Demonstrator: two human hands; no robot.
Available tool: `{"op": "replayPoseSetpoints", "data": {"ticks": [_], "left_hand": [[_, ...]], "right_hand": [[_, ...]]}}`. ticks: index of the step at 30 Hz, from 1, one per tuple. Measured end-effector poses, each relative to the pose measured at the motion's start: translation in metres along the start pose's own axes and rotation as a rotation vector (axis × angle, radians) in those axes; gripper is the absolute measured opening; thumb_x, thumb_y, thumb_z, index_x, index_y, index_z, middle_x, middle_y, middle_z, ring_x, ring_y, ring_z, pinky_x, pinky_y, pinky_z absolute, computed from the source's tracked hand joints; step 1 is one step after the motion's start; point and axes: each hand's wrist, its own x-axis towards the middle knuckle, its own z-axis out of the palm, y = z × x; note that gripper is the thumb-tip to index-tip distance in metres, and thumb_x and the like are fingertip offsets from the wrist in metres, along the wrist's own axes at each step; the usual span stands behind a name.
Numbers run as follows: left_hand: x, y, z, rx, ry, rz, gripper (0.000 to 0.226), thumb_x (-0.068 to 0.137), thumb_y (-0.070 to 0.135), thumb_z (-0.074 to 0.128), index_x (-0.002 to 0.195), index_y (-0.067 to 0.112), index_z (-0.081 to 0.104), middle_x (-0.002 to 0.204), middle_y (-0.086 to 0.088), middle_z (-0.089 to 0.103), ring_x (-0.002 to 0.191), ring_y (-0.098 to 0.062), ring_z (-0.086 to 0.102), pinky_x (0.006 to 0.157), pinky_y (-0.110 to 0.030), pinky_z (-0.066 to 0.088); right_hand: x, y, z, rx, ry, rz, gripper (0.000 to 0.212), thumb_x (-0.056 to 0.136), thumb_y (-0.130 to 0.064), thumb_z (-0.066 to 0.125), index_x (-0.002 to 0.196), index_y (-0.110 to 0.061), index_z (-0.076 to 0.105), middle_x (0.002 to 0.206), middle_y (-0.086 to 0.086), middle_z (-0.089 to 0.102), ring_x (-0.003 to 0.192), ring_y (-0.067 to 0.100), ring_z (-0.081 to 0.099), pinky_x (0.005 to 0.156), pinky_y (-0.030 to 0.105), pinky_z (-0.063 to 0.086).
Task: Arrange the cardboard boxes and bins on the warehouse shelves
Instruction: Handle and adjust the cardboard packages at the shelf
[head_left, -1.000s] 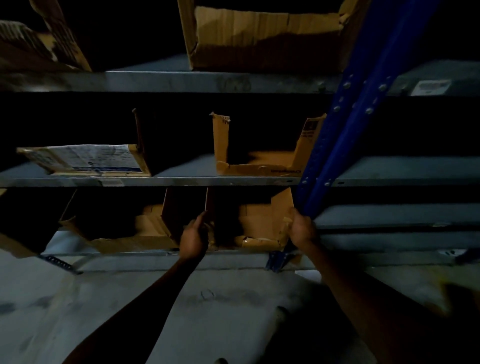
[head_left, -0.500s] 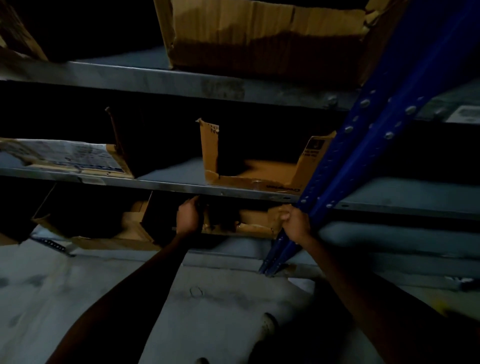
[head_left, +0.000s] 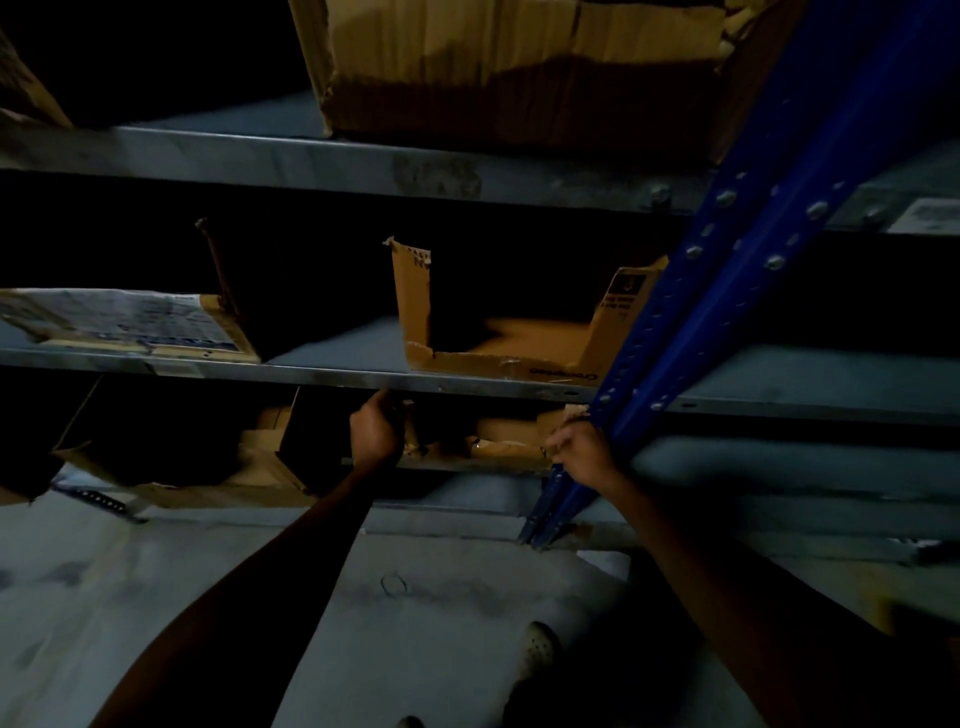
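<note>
A low open cardboard box (head_left: 498, 441) sits on the bottom shelf, mostly hidden under the edge of the middle shelf (head_left: 322, 373). My left hand (head_left: 375, 431) grips the box's left wall. My right hand (head_left: 582, 449) grips its torn right wall, right beside the blue upright post (head_left: 691, 312). Directly above, on the middle shelf, stands a cut-down cardboard bin (head_left: 519, 343) with an open front. A large brown box (head_left: 519, 67) fills the top shelf.
A flat box with a printed label (head_left: 124, 325) lies at the left of the middle shelf. Another open cardboard box (head_left: 208, 467) sits lower left. Grey concrete floor (head_left: 441, 597) lies below, and my shoe (head_left: 540, 649) shows there.
The view has tilted up and moved closer. Both hands, still gripping the low box, have gone deeper under the middle shelf, so less of the box shows.
</note>
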Motion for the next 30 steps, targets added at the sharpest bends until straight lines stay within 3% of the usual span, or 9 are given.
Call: {"op": "replayPoseSetpoints", "data": {"ticks": [4,6,8,10,12,16,19,25,30], "left_hand": [[0.002,-0.001,0.004,0.011,0.016,-0.023,0.019,0.093,0.014,0.057,0.108,0.008,0.066,0.105,-0.013,0.070,0.102,-0.029,0.064,0.084,-0.031,0.046],[0.000,-0.001,0.006,-0.015,0.022,-0.018,0.020,0.094,0.014,0.054,0.109,0.012,0.066,0.106,-0.011,0.071,0.102,-0.027,0.065,0.087,-0.032,0.048],[-0.003,0.001,0.006,-0.043,0.023,-0.033,0.023,0.093,0.010,0.052,0.111,0.013,0.066,0.106,-0.008,0.071,0.101,-0.025,0.065,0.089,-0.034,0.049],[-0.005,0.002,0.006,-0.056,0.015,-0.056,0.027,0.089,0.006,0.053,0.111,0.013,0.066,0.103,-0.007,0.071,0.099,-0.024,0.065,0.087,-0.032,0.049],[-0.007,-0.001,0.004,-0.086,-0.017,-0.066,0.029,0.087,0.004,0.057,0.114,0.011,0.066,0.101,-0.008,0.071,0.097,-0.024,0.066,0.085,-0.030,0.049],[-0.012,-0.001,-0.004,-0.123,-0.043,-0.069,0.032,0.091,0.016,0.062,0.122,0.007,0.062,0.104,-0.012,0.070,0.100,-0.025,0.066,0.084,-0.027,0.046],[-0.016,0.005,-0.012,-0.158,-0.031,-0.047,0.033,0.093,0.017,0.060,0.124,0.003,0.060,0.115,-0.015,0.068,0.110,-0.028,0.062,0.090,-0.027,0.044],[-0.030,0.012,-0.033,-0.173,-0.047,-0.007,0.032,0.094,0.017,0.057,0.124,0.006,0.059,0.122,-0.015,0.064,0.117,-0.031,0.058,0.098,-0.034,0.043],[-0.057,-0.002,-0.053,-0.164,-0.056,0.119,0.031,0.092,0.009,0.057,0.122,0.004,0.058,0.118,-0.016,0.066,0.113,-0.031,0.060,0.096,-0.036,0.046]], "right_hand": [[-0.006,-0.006,-0.004,-0.012,0.101,0.005,0.028,0.089,0.002,0.053,0.113,-0.005,0.067,0.097,0.001,0.051,0.089,0.013,0.048,0.083,0.023,0.041],[-0.008,-0.009,-0.010,0.031,0.140,0.058,0.027,0.090,-0.001,0.056,0.114,-0.008,0.065,0.096,0.001,0.051,0.079,0.005,0.049,0.071,0.007,0.037],[-0.010,-0.010,-0.013,0.033,0.152,0.068,0.032,0.089,0.001,0.057,0.120,-0.006,0.063,0.102,0.012,0.062,0.091,0.020,0.061,0.071,0.004,0.036],[-0.015,-0.011,-0.013,0.027,0.107,0.020,0.045,0.089,0.005,0.055,0.133,-0.005,0.054,0.122,0.018,0.062,0.113,0.031,0.058,0.084,0.007,0.038],[-0.020,-0.015,-0.014,0.001,0.087,0.011,0.053,0.089,0.003,0.054,0.140,-0.010,0.048,0.131,0.016,0.059,0.119,0.033,0.055,0.099,0.024,0.042],[-0.034,-0.023,-0.012,-0.077,0.018,-0.010,0.047,0.086,0.007,0.050,0.133,-0.002,0.049,0.121,0.019,0.060,0.112,0.036,0.055,0.095,0.039,0.042],[-0.046,-0.025,-0.012,-0.122,-0.007,-0.008,0.040,0.086,0.008,0.047,0.124,-0.001,0.051,0.115,0.020,0.058,0.109,0.037,0.055,0.087,0.038,0.042],[-0.082,-0.036,-0.008,-0.220,0.056,-0.046,0.047,0.093,-0.003,0.051,0.138,-0.003,0.039,0.130,0.015,0.053,0.117,0.034,0.053,0.095,0.035,0.042],[-0.120,-0.036,0.023,-0.034,0.149,-0.008,0.060,0.087,-0.007,0.060,0.143,-0.014,0.038,0.123,0.014,0.058,0.112,0.033,0.057,0.092,0.033,0.043]]}}
